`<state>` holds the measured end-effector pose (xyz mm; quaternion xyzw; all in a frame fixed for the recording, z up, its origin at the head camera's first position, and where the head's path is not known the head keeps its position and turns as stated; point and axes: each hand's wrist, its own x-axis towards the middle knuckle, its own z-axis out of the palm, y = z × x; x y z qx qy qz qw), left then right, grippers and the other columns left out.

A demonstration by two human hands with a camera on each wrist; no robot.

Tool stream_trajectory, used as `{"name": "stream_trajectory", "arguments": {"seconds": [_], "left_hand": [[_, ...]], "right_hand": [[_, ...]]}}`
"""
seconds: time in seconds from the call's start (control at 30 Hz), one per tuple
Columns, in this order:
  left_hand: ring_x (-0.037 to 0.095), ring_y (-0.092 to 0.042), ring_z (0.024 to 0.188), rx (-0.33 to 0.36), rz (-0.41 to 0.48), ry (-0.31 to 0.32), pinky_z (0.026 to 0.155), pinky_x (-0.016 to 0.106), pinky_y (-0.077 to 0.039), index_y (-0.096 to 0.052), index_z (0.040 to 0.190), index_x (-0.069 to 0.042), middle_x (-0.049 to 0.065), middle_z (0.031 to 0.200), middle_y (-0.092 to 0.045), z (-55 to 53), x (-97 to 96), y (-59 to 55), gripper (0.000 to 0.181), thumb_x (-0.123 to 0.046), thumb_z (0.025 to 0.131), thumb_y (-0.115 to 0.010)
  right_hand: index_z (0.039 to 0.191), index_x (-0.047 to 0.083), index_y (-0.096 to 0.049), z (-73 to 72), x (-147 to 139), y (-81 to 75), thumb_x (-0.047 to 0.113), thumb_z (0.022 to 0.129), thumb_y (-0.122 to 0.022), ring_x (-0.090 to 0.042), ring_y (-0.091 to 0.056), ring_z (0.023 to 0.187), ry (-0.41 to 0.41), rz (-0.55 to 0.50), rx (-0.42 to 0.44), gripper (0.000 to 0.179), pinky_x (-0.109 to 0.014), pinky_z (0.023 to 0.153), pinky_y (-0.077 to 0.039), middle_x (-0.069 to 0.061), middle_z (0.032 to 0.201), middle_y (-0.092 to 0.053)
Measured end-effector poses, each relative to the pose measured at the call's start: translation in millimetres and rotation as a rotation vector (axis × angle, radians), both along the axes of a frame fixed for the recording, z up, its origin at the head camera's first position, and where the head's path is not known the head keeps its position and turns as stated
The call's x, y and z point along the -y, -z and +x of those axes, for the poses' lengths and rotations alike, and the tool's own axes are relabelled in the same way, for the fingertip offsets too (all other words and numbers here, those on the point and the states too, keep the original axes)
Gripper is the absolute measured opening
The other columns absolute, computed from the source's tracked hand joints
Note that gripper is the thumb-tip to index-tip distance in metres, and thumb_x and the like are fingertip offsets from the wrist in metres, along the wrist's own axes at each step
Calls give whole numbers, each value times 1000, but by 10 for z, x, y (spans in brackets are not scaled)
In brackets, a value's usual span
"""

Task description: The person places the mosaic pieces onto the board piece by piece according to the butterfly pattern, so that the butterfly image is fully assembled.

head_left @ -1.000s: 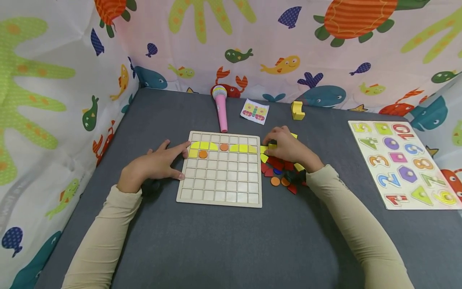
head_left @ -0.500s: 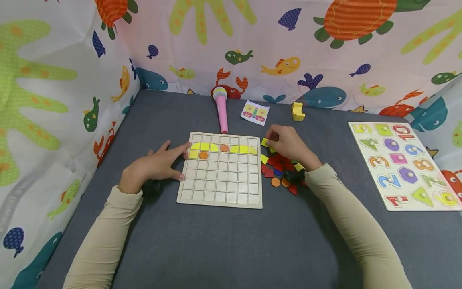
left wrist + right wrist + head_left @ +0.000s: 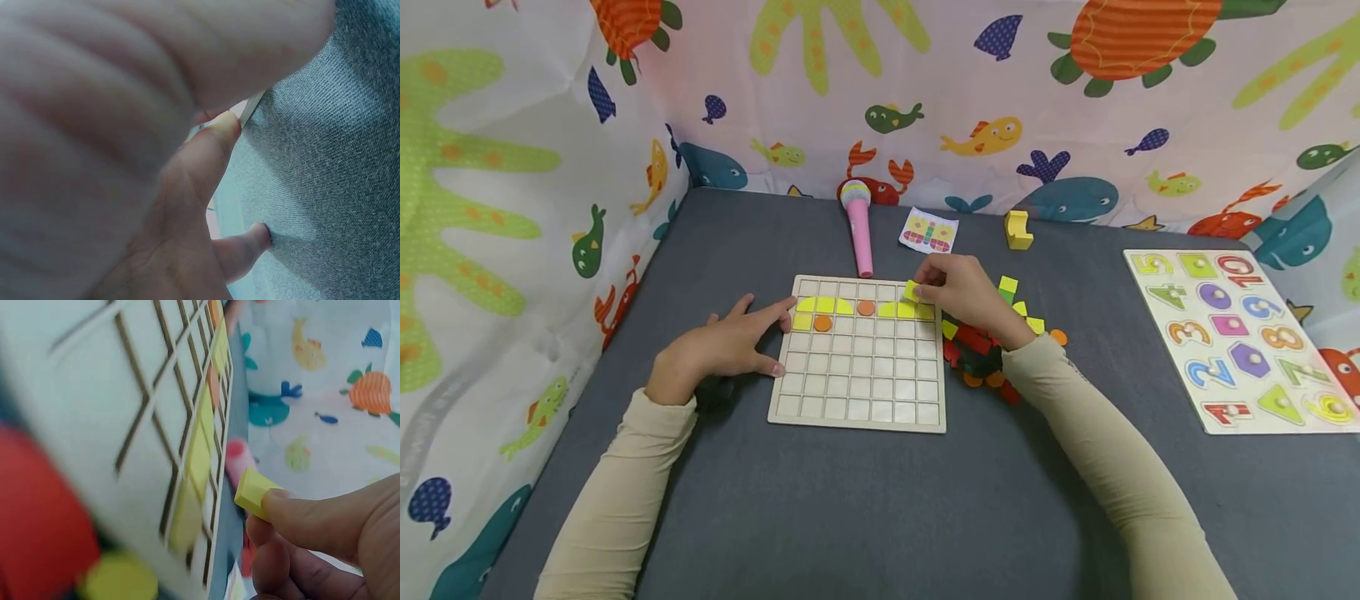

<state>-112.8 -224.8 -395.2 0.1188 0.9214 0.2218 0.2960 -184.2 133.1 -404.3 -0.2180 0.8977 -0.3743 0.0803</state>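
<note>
A pale wooden grid board lies on the grey table, with yellow and orange pieces set in its upper rows. My right hand pinches a yellow square tile between thumb and finger, over the board's upper right corner. In the head view that tile overlaps the row of yellow pieces. My left hand rests at the board's left edge, fingers spread, thumb and fingertip touching the rim. To the right of the board lies a pile of red, yellow and orange pieces, partly hidden under my right wrist.
Behind the board lie a pink toy microphone, a small butterfly pattern card and a yellow block. A number puzzle board lies at the right. A sea-animal curtain borders the table at the back and sides.
My right hand has left the pile and moved left over the board's upper right corner, carrying a yellow square tile. The left hand has stayed at the board's edge.
</note>
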Motion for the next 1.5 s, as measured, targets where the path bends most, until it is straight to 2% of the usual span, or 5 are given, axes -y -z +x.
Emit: {"name": "stream_trajectory", "arguments": {"seconds": [0.57,0.9,1.13,1.33,1.5], "left_hand": [[48,10,161,6,0,2,116,82,2,-15,174,-22,19,175,-22,-14,2,29,109,-33,92,-87],[49,8,161,-2,-13,9,116,82,1,-14,174,-20,19,175,-23,-22,-8,-18,107,-32,94,-86],[49,8,161,4,-20,7,116,83,2,-15,174,-20,20,175,-23,-15,5,-27,107,-31,95,-86],[49,8,161,3,-12,5,115,83,2,-15,174,-20,20,174,-24,-7,12,-29,107,-32,94,-86],[49,8,161,4,-15,11,116,83,2,-15,174,-20,19,174,-24,-8,2,-42,107,-31,94,-86]], "right_hand": [[100,2,-73,87,736,40,3,98,-77,-21,-63,80,-220,-19,-45,5,-33,75,-52,-5,87,-71],[94,4,-72,129,912,90,2,98,-76,-21,-61,78,-286,24,-133,6,-33,73,-52,-6,83,-68],[92,4,-76,157,981,139,0,97,-75,-23,-58,88,-330,106,-212,7,-34,81,-51,-6,89,-67],[93,4,-77,227,1037,154,0,97,-71,-20,-60,82,-425,117,-199,8,-31,81,-51,-5,86,-68],[99,2,-78,252,1017,80,1,99,-72,-22,-61,86,-363,148,-184,6,-33,82,-53,-7,91,-70]]}}
